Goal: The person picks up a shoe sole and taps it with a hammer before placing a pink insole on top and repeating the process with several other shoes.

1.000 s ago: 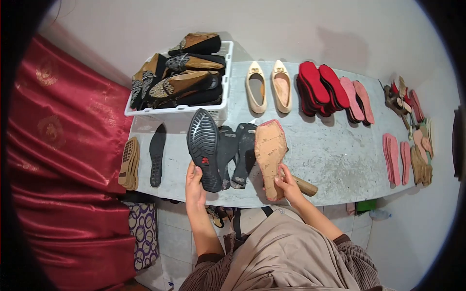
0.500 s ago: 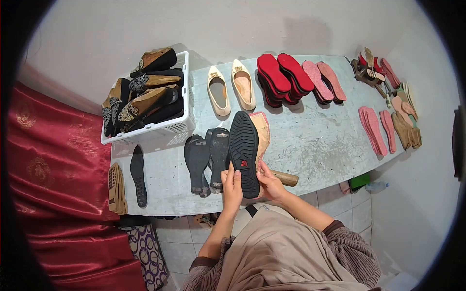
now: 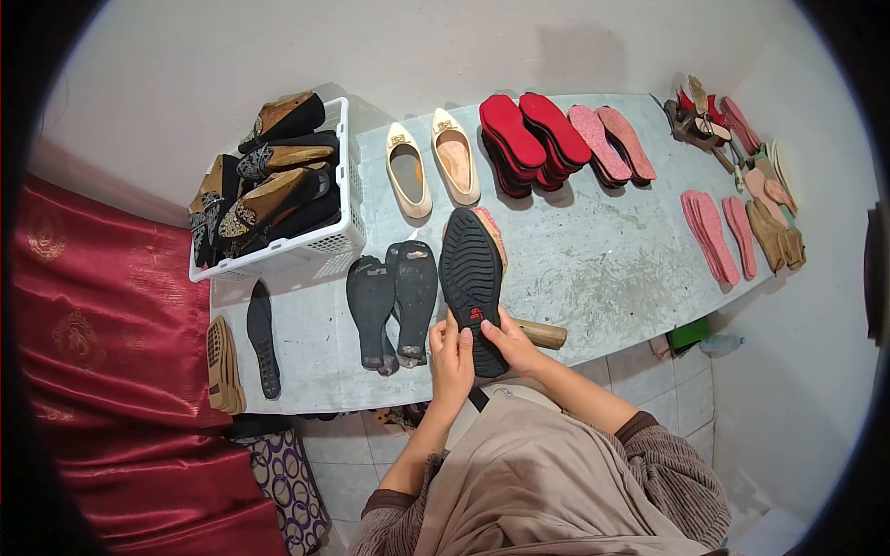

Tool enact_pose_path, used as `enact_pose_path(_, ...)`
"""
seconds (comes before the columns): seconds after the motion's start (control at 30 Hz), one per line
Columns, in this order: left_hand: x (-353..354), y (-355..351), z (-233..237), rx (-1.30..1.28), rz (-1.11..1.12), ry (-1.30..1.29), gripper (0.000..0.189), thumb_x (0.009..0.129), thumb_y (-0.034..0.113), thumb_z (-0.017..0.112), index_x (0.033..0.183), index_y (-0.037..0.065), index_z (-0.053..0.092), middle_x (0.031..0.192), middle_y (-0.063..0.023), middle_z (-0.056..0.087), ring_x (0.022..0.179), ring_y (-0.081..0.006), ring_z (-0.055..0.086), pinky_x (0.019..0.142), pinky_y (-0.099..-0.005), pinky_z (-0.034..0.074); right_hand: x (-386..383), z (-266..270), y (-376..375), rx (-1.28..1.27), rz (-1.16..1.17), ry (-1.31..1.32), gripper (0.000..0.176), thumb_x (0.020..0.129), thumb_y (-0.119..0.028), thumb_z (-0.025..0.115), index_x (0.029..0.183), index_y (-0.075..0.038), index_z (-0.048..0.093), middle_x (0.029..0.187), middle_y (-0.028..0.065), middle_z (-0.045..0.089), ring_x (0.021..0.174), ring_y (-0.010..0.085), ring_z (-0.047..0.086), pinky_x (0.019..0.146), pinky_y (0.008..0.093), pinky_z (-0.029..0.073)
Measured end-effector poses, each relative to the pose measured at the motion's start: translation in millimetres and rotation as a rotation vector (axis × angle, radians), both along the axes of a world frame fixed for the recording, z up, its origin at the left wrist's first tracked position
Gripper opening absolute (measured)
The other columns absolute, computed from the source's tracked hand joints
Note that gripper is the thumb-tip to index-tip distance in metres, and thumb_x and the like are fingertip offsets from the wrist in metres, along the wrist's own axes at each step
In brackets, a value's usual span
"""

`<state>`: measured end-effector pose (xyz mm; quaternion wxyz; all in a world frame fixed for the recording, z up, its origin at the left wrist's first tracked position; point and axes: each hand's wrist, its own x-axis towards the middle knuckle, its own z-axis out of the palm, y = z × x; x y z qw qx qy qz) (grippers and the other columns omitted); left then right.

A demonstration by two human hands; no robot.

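Note:
A black ridged shoe sole (image 3: 471,264) with a red mark near the heel is held between my two hands, above the front of the table. Behind it lies a pink-edged tan insole (image 3: 492,232), mostly covered, its edge showing along the upper right. My left hand (image 3: 452,357) grips the left side near the heel. On the right side, my right hand (image 3: 512,343) has its thumb pressed on the sole's face; the fingers underneath are hidden. A wooden stick (image 3: 542,334) lies just right of my right hand. Worn dark sole-shaped pieces (image 3: 413,296) lie left of my left hand.
A white basket (image 3: 350,185) of shoes on lasts stands back left. Cream shoes (image 3: 455,167), red insole stacks (image 3: 515,139) and pink insoles (image 3: 593,139) line the back. More pink insoles (image 3: 709,236) lie right; a black sole (image 3: 262,338) and tan soles (image 3: 222,357) lie left.
The black sole has shifted over the tan insole, so less of the insole shows. My right thumb has moved onto the sole's face. The camera view has shifted slightly.

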<state>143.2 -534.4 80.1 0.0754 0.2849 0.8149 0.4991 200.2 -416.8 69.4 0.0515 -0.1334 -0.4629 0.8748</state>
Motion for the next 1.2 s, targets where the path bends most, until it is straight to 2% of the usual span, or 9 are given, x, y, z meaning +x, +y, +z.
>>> enact_pose_path(0.27,-8.2,-11.5,-16.0,0.350,-0.034,-0.760,0.056,0.095,0.041,0.034,0.133,0.000,0.035,0.105,-0.0139,0.049,0.094,-0.0224,0.052,0.084,-0.0326,0.043,-1.0,29.3,4.9,-0.271,0.272,-0.097,0.038,0.094,-0.033,0.046,0.119,-0.007,0.034,0.080,0.0122,0.058,0.053,0.0191,0.059,0.047,0.0313,0.052)
enact_pose_path(0.33,-15.2,-1.6,11.5,0.950,-0.147,-1.221,0.067,0.091,0.055,0.030,0.129,0.000,0.036,0.112,-0.0147,0.051,0.100,-0.0227,0.053,0.088,-0.0350,0.043,-2.1,30.8,2.3,-0.202,0.350,-0.057,0.037,0.094,-0.035,0.044,0.117,-0.007,0.036,0.079,0.0123,0.059,0.056,0.0197,0.061,0.048,0.0306,0.052)
enact_pose_path(0.47,-26.3,-9.4,-5.0,0.918,-0.227,-1.329,0.071,0.087,0.063,0.033,0.116,-0.001,0.042,0.108,-0.0133,0.054,0.102,-0.0259,0.052,0.094,-0.0432,0.041,-6.4,14.5,-6.3,0.002,0.436,-0.137,0.035,0.093,-0.035,0.046,0.111,-0.005,0.045,0.075,0.0122,0.061,0.061,0.0222,0.063,0.050,0.0325,0.051)
enact_pose_path(0.53,-27.2,-7.2,-1.9,0.959,-0.142,-1.290,0.062,0.088,0.060,0.033,0.110,0.003,0.044,0.097,-0.0093,0.052,0.093,-0.0248,0.055,0.091,-0.0419,0.043,-11.3,1.7,-4.7,0.906,0.280,0.004,0.038,0.090,-0.038,0.051,0.108,-0.003,0.049,0.075,0.0148,0.062,0.061,0.0258,0.063,0.055,0.0356,0.050)
enact_pose_path(0.67,-37.3,-13.5,14.7,1.103,0.109,-1.296,0.069,0.083,0.069,0.031,0.104,0.005,0.046,0.086,-0.0067,0.050,0.066,-0.0197,0.050,0.069,-0.0378,0.047,-4.8,8.9,17.5,0.892,0.240,-0.116,0.041,0.083,-0.038,0.061,0.103,-0.004,0.052,0.079,0.0158,0.059,0.069,0.0295,0.061,0.063,0.0382,0.047)
enact_pose_path(0.73,-41.7,-22.0,18.3,1.137,0.126,-1.278,0.076,0.079,0.076,0.028,0.106,0.007,0.045,0.084,-0.0076,0.050,0.059,-0.0192,0.047,0.058,-0.0358,0.044,1.7,-2.9,24.6,1.585,-0.089,-0.154,0.042,0.075,-0.037,0.068,0.098,-0.006,0.052,0.085,0.0139,0.055,0.077,0.0302,0.056,0.066,0.0384,0.046)
enact_pose_path(0.87,-43.3,-27.4,6.3,1.030,0.170,-1.233,0.081,0.077,0.078,0.024,0.107,0.006,0.046,0.081,-0.0090,0.051,0.056,-0.0197,0.046,0.054,-0.0349,0.042,14.5,-40.1,27.9,1.858,-0.047,-0.339,0.041,0.070,-0.036,0.070,0.093,-0.008,0.051,0.084,0.0113,0.054,0.079,0.0282,0.055,0.065,0.0390,0.046)
enact_pose_path(1.1,-39.6,-30.0,6.1,1.030,0.072,-1.217,0.076,0.081,0.073,0.027,0.109,0.004,0.045,0.081,-0.0100,0.052,0.057,-0.0199,0.048,0.054,-0.0349,0.042,2.1,-31.7,32.9,1.729,0.096,-0.417,0.038,0.076,-0.038,0.065,0.091,-0.005,0.052,0.068,0.0114,0.059,0.058,0.0289,0.060,0.051,0.0371,0.047)
enact_pose_path(1.2,-38.6,-34.5,-0.4,1.015,0.117,-1.190,0.071,0.085,0.068,0.028,0.109,0.003,0.045,0.082,-0.0108,0.053,0.057,-0.0204,0.048,0.054,-0.0350,0.043,-10.5,5.0,32.3,1.042,-0.022,-0.461,0.037,0.078,-0.034,0.064,0.093,-0.001,0.054,0.065,0.0141,0.060,0.054,0.0255,0.060,0.050,0.0359,0.046)
